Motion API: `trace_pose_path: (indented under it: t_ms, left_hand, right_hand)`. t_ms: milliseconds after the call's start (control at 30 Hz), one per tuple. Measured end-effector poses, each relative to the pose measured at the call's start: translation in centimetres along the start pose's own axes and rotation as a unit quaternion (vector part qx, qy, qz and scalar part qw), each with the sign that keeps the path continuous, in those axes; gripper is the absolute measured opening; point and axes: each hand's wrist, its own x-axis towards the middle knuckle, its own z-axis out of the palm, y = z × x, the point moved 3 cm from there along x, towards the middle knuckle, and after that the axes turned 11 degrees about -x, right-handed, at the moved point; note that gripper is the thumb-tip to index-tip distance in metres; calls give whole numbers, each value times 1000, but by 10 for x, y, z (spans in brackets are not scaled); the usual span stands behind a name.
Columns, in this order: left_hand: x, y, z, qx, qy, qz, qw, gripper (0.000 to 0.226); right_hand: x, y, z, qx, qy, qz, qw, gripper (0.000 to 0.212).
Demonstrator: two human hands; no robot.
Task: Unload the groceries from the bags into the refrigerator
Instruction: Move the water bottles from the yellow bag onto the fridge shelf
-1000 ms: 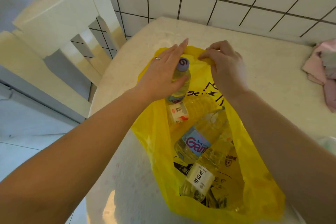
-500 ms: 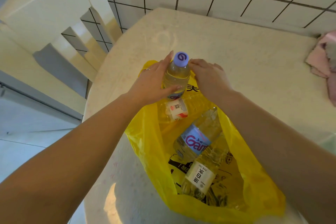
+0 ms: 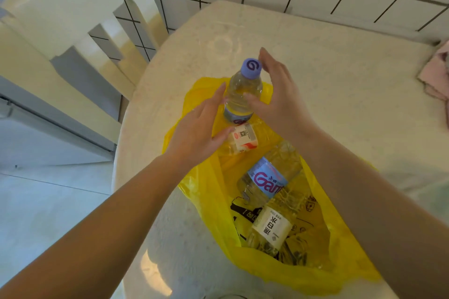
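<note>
- Flanking the upright purple-capped bottle (image 3: 243, 94), both hands have relaxed, straight fingers; neither grip closes round it.
- Left hand (image 3: 199, 131) sits beside its label, right hand (image 3: 279, 97) by its shoulder.
- Bottle stands at the yellow bag (image 3: 201, 192) mouth, mid-counter (image 3: 340, 85).
- Three more bottles (image 3: 267, 184) lie inside, toward the counter's near edge.

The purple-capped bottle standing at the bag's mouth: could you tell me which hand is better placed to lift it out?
Probably the right hand: its thumb and fingers already bracket the purple-capped bottle, ready for a grip. The left hand lies open lower down, beside the bottle's base.
</note>
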Motion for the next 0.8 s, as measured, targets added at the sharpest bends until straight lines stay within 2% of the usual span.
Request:
trace_pose_path:
  t_ms: [67, 167, 333, 400, 500, 600, 800]
  left_hand:
    - [-13, 1, 10, 19, -52, 10, 998, 85]
    - [-30, -15, 17, 125, -119, 21, 985, 80]
    - [-50, -35, 5, 242, -110, 20, 964, 52]
    - [-53, -37, -1, 275, -124, -5, 954, 45]
    - [-58, -44, -6, 290, -162, -68, 941, 50]
    - [-66, -50, -6, 295, -165, -102, 936, 61]
    - [-61, -49, 10, 250, -151, -139, 946, 55]
  right_hand:
    - [-1, -6, 9, 26, -5, 11, 1000, 82]
    - [-1, -7, 16, 44, -2, 37, 998, 84]
    - [0, -7, 15, 28, 5, 38, 999, 81]
    - [0, -7, 15, 23, 7, 37, 999, 80]
    - [0, -7, 15, 14, 13, 37, 999, 80]
    - [0, -7, 17, 17, 16, 38, 999, 79]
    - [-1, -5, 21, 37, 21, 58, 997, 85]
